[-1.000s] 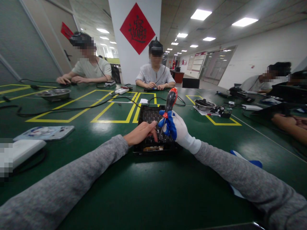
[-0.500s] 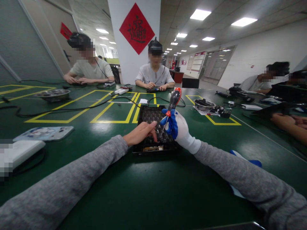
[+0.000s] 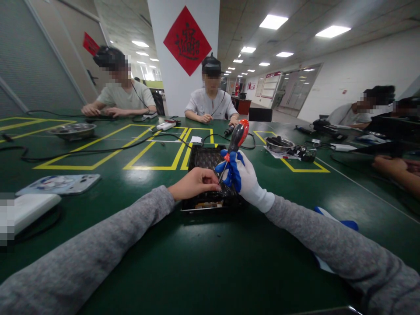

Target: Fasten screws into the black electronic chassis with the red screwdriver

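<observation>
My right hand (image 3: 244, 177), in a white and blue glove, grips a red-and-black screwdriver (image 3: 239, 136). The tool slants, its handle up and its thin shaft pointing down to the left. My bare left hand (image 3: 197, 183) is pinched closed right at the screwdriver's tip; whatever sits between its fingertips is too small to make out. Both hands are over a black rectangular device (image 3: 201, 157) with a ribbed, open-looking interior. An orange-brown part (image 3: 208, 204) shows at its near edge. The hands cover much of its middle and right side.
A phone (image 3: 61, 183) and a white box-shaped object (image 3: 37, 212) lie to the left. A blue-white glove (image 3: 337, 218) rests beside my right forearm. Metal bowls stand at far left (image 3: 72, 130) and right (image 3: 279, 143). Cables cross the green table (image 3: 203, 267). Several co-workers sit around it.
My left hand's fingers have gone from extended to pinched together, moving right to the screwdriver tip. My right hand has shifted slightly, still holding the screwdriver.
</observation>
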The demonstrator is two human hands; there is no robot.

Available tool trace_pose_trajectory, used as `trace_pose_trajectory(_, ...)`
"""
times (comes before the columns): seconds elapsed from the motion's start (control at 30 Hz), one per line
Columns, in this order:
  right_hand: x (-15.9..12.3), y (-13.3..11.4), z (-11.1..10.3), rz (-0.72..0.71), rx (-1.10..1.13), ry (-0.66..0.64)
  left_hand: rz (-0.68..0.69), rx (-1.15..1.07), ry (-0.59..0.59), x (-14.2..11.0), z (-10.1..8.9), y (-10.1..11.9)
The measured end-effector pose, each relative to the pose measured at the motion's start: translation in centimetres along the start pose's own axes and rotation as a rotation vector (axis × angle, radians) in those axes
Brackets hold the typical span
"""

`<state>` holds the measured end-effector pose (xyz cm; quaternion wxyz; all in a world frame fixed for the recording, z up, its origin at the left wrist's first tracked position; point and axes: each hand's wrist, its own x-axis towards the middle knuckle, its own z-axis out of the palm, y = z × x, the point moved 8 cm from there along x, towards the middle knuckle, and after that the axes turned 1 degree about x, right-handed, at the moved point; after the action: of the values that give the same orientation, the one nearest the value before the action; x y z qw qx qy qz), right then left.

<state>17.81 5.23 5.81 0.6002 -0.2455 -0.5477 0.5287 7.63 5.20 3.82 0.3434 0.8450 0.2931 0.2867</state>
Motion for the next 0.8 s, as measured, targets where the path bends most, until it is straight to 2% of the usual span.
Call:
trace_pose_trajectory(0.2,0.0,0.4,0.4,0.062,-0.025,-0.056,0.116,0.006,-0.098,-0.1,0.5,1.1)
trace_pose_trajectory(0.43,0.0,-0.1,0.0,0.001,-0.092,-0.014,0.004,0.058,-0.026,0.0,0.1,-0.1)
trace_pose_trajectory(0.67,0.0,0.3,0.2,0.023,-0.057,-0.045,0.131,0.048,-0.114,-0.1,0.6,0.9)
trace_pose_trajectory(0.8,0.0,0.1,0.3,0.003,-0.055,-0.045,0.113,0.055,-0.102,-0.1,0.6,1.1)
